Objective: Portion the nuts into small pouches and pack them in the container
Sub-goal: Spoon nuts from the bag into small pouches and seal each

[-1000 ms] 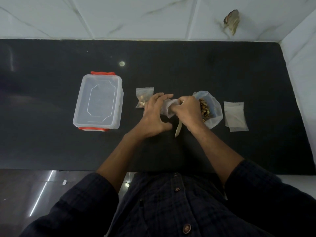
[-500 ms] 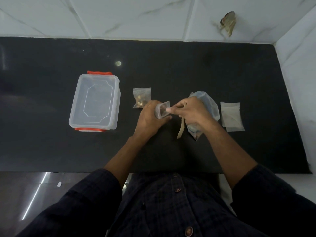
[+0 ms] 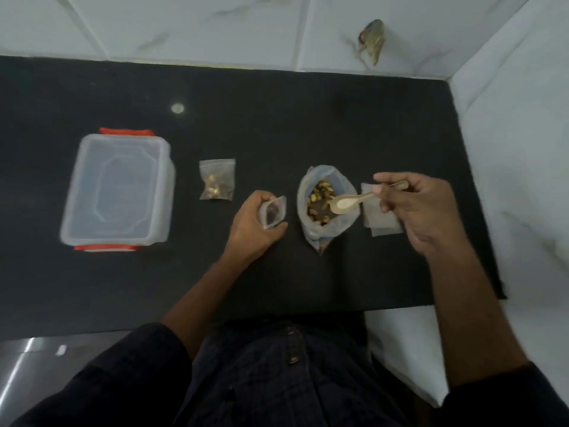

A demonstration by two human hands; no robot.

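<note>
- Toward the left edge of the black worktop (image 3: 277, 124) sits the clear container (image 3: 118, 189) with red clips, its lid on; no pouch shows inside, so packing looks not yet begun.
- Just right of it, nearer the middle, lies one small filled pouch (image 3: 217, 179) with a few nuts in it, flat on the worktop and apart from everything else. That seems to be the only portion finished.
- The left hand (image 3: 255, 223) is curled around a second small pouch (image 3: 272, 212), holding its mouth open and turned toward the nut bag; it looks empty, though blur makes that uncertain.
- At the middle stands the open bag of nuts (image 3: 326, 208), still well stocked.
- The right hand (image 3: 415, 208) pinches the handle of a pale spoon (image 3: 346, 203), whose bowl hovers over the bag's mouth and appears empty.
- Under that hand, toward the right edge, lies a small stack of empty pouches (image 3: 380, 221).
- My reading: the second scoop is about to be taken; filling, sealing, the remaining pouches and loading the container all remain.
</note>
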